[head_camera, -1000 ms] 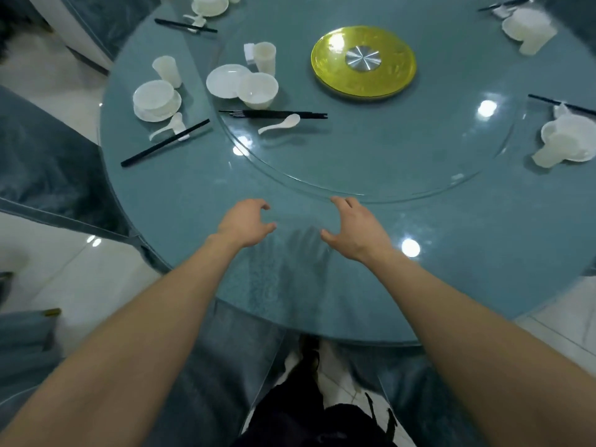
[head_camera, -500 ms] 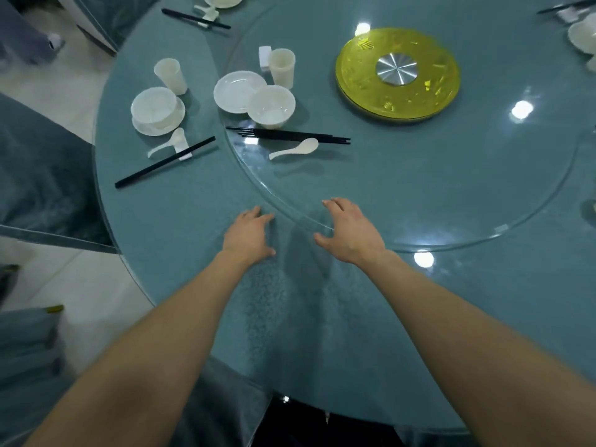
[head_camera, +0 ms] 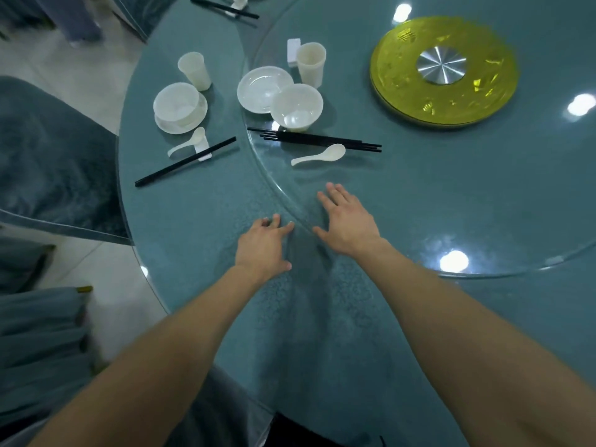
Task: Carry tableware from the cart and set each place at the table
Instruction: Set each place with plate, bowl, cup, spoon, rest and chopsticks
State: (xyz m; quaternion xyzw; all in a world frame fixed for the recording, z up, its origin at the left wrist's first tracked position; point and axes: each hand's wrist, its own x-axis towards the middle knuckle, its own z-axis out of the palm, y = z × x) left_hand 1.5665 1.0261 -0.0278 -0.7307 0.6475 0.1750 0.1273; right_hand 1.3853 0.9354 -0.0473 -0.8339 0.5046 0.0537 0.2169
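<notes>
Both hands are empty, palms down, with fingers straight and loosely spread, gripping nothing. The left hand (head_camera: 264,246) is low over the outer ring of the table (head_camera: 193,240), fingertips just short of the glass turntable (head_camera: 451,195) rim; can't tell if it touches the surface. The right hand (head_camera: 348,225) is just beside it, fingers past the rim and over the turntable glass. Loose tableware sits on the turntable ahead of the right hand. Nearest is a white spoon (head_camera: 319,155), scoop end to the right. Just behind it a chopsticks bundle (head_camera: 319,141) lies flat: black, several sticks, roughly parallel to the spoon. Behind that is a translucent white bowl (head_camera: 296,106), upright, its rim against a shallow white plate (head_camera: 264,89) on its left. Next comes a tall off-white cup (head_camera: 311,64), upright, with a small rest block (head_camera: 293,51) beside it. On the outer ring to the left, 1 place is set. It has a 2nd bowl (head_camera: 176,103) on a saucer (head_camera: 164,124), a 2nd cup (head_camera: 194,71) behind, and a 2nd spoon (head_camera: 188,143). It also has 1 black chopstick pair (head_camera: 167,169) propped on a white rest (head_camera: 204,153). A yellow disc (head_camera: 403,82) with a metal hub sits mid-turntable. More far chopsticks (head_camera: 224,7) lie at the top edge. A teal-covered chair (head_camera: 48,156) stands left of the table.
</notes>
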